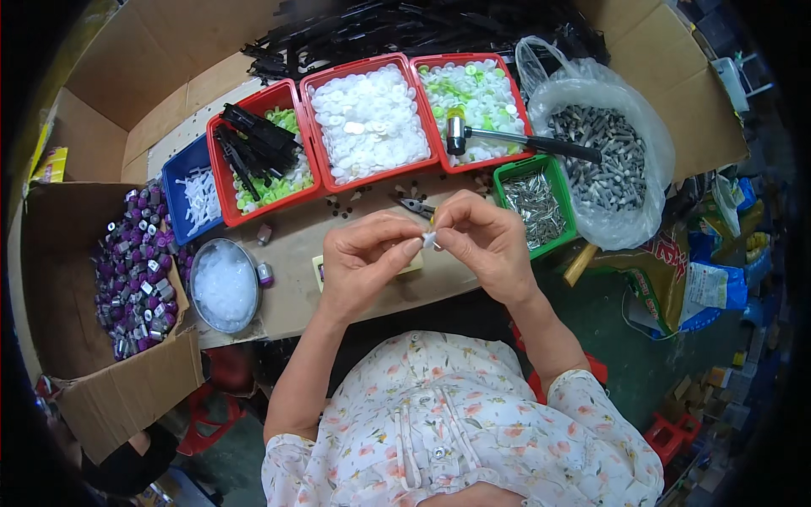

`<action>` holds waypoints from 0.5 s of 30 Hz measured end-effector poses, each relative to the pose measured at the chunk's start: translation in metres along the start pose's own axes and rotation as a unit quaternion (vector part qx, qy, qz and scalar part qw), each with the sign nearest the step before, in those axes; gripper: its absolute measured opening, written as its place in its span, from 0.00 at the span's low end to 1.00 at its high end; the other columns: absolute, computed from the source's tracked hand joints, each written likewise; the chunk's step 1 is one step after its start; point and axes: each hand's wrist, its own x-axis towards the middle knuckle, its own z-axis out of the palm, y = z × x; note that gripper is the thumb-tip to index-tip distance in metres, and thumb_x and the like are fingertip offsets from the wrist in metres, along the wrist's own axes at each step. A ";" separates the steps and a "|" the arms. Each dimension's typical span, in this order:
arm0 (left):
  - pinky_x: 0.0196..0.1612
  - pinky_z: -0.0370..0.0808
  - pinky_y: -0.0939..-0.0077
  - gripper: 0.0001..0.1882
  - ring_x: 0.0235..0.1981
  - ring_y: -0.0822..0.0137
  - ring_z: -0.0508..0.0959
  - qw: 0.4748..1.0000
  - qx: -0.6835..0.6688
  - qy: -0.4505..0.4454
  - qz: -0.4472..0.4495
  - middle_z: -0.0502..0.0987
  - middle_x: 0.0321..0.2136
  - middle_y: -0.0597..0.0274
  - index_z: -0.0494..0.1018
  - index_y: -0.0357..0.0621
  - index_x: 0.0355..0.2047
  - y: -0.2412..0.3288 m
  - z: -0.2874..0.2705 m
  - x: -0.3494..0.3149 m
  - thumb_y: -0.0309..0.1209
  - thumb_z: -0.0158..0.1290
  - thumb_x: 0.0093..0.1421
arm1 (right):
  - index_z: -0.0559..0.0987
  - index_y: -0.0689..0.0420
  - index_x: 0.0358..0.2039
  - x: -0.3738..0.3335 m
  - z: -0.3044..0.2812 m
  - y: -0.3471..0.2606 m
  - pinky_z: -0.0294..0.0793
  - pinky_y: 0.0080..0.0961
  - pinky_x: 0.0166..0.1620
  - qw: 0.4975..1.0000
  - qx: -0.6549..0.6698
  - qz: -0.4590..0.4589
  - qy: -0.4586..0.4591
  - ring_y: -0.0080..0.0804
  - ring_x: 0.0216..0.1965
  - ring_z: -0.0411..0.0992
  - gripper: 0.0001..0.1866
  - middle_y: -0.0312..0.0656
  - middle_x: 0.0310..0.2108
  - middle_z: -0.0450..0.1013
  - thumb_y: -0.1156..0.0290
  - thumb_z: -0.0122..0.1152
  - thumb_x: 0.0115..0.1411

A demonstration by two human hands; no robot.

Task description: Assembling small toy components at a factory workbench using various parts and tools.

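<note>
Behind the hands, on the cardboard-topped desk, a red tray of white caps is set beside a red tray of green and white caps with a hammer laid across it. Above the desk's front edge, a small white part is pinched between the closed fingertips of the left hand and the right hand, both grips being shut on it.

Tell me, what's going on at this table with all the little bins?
A person sits at a cardboard-covered table and pinches a tiny white part between the fingers of the left hand and right hand. Behind the hands stand red trays of white discs and of white and green discs, with a mallet lying across one. A box of purple pieces sits on the left.
</note>
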 end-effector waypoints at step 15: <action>0.37 0.74 0.77 0.14 0.33 0.68 0.77 0.969 0.212 0.057 0.109 0.80 0.32 0.57 0.82 0.35 0.36 0.004 -0.017 -0.016 0.20 0.68 0.47 | 0.79 0.64 0.34 0.005 0.016 -0.002 0.73 0.26 0.40 0.966 -0.231 -0.111 -0.026 0.36 0.36 0.76 0.07 0.45 0.34 0.75 0.81 0.66 0.52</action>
